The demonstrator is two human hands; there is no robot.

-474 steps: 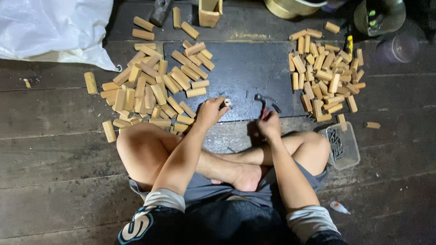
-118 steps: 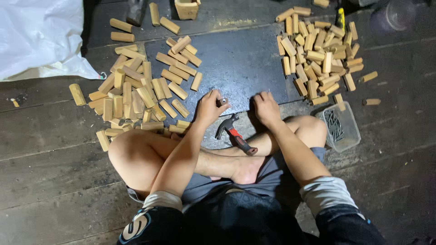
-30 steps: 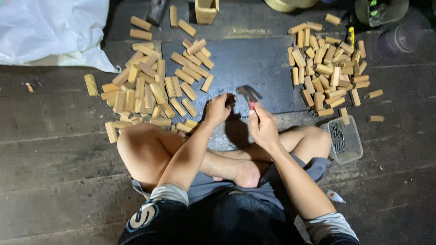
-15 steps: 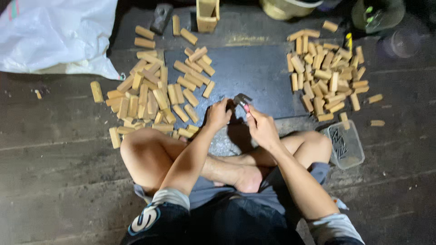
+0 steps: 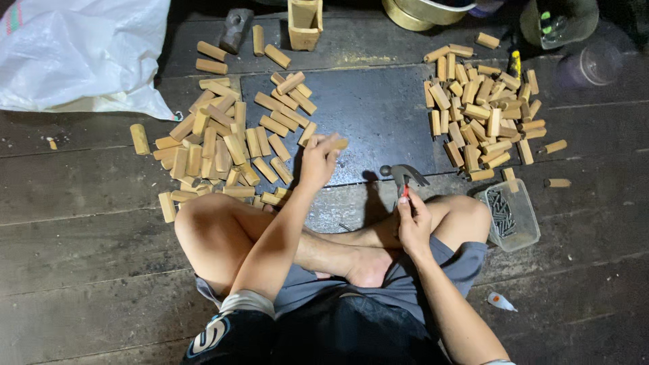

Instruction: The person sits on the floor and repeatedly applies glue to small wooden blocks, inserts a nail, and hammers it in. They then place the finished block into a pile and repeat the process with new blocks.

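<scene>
I sit cross-legged on a dark plank floor. My left hand point(image 5: 316, 161) holds a short wooden block point(image 5: 336, 144) over the near edge of a dark metal plate point(image 5: 378, 115). My right hand point(image 5: 414, 222) grips a claw hammer point(image 5: 403, 175) by its red handle, with the head raised just off the plate's near edge. A large spread of similar wooden blocks point(image 5: 223, 145) lies to the left of my left hand. A second heap of blocks point(image 5: 481, 108) lies to the right of the plate.
A clear plastic tub of nails point(image 5: 507, 215) sits by my right knee. A white sack point(image 5: 81, 54) lies at the far left. A small wooden box point(image 5: 305, 23), a metal bowl point(image 5: 419, 10) and a dark jar point(image 5: 558, 20) stand along the far edge.
My left hand has lifted a block and moved left along the plate's edge. My right hand has drawn the hammer back toward my knee, away from the left hand.
</scene>
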